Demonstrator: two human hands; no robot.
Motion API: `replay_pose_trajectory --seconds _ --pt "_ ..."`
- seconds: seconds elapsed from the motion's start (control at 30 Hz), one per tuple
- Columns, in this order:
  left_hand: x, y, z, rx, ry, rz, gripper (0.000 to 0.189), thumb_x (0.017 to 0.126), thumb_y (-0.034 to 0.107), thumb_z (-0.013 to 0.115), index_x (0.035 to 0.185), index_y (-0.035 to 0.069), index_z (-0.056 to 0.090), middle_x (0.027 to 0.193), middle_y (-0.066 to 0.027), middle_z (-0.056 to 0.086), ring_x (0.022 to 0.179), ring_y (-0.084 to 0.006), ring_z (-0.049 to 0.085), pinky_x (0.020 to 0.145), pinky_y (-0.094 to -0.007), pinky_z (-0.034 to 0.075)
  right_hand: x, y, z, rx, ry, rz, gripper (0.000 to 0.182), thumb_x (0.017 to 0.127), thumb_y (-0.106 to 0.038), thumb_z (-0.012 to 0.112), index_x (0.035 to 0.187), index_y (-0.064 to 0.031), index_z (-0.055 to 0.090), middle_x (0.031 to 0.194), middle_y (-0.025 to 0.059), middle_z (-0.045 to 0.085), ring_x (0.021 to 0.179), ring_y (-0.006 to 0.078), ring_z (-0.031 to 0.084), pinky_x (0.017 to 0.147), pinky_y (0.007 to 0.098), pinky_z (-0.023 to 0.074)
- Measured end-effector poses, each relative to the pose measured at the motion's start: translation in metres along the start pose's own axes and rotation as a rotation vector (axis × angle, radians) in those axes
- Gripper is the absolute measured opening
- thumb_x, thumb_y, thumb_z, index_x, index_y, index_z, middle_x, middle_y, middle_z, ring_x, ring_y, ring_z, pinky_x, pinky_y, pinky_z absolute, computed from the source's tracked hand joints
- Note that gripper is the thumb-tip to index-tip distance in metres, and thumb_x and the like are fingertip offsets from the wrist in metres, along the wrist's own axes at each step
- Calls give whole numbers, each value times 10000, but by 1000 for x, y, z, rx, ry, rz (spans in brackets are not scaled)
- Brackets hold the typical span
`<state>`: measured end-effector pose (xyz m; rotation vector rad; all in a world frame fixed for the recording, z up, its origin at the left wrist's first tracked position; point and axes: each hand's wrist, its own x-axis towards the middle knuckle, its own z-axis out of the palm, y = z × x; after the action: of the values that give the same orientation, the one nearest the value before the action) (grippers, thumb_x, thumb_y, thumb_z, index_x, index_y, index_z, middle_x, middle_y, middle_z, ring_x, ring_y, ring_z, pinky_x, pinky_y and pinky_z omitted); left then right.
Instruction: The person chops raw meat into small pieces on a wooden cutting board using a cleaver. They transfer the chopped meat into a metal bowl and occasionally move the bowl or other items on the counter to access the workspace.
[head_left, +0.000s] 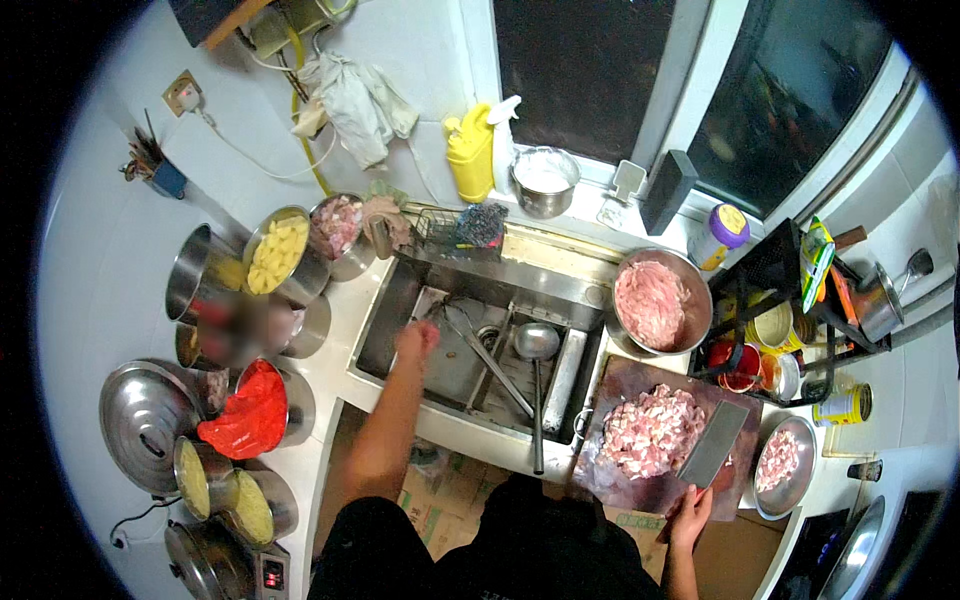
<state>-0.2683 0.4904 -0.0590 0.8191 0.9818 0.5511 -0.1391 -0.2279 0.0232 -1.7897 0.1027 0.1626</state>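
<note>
My right hand (691, 510) grips the handle of a cleaver (713, 444), whose broad blade lies beside a heap of chopped raw meat (652, 433) on a dark cutting board (607, 487). My left hand (417, 341), slightly blurred, hangs over the left part of a steel sink (375, 352); its fingers look curled, but whether they hold anything is unclear. A long-handled ladle (537, 341) and a whisk (480, 349) rest across the sink. Behind the board stands a steel pot of raw meat (651, 304). To its right is a metal bowl (806, 457) with more chopped meat.
Several steel containers crowd the left counter, among them a pot of peeled yellow pieces (277, 253), a container with a red plastic bag (251, 412) and a round lid (148, 431). A black rack (757, 330) holds jars at right. A yellow jug (470, 157) stands by the window.
</note>
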Motion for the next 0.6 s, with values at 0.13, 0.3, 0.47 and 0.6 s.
replay_pose_trajectory --seconds 0.13,0.3,0.47,0.6 --pt "-100 -92 110 300 -124 -10 86 960 73 632 899 23 665 779 -57 657 638 -176 626 587 -311 536 -3 -16 -24 2 129 76 266 1076 -252 586 900 -133 425 677 -30 428 520 81 420 456 258 379" --pt "-210 -136 194 1003 -487 338 41 965 84 668 979 47 676 877 -52 708 778 -151 668 729 -314 551 1 -43 -29 87 155 171 277 1077 -249 589 912 -118 409 688 2 479 514 116 480 453 278 414" --pt "-295 -165 294 1009 -832 606 191 904 88 713 1087 42 682 1068 -114 656 941 -317 668 835 -417 536 -9 -47 -46 150 155 215 231 1078 -233 577 935 -103 449 665 9 491 501 98 475 443 263 423" --pt "-324 -213 357 1060 -973 818 329 891 104 725 1207 29 674 1246 -132 626 1139 -326 624 947 -413 521 -26 -24 -75 60 130 232 284 1064 -207 611 886 -106 414 663 -3 479 509 100 468 462 273 421"
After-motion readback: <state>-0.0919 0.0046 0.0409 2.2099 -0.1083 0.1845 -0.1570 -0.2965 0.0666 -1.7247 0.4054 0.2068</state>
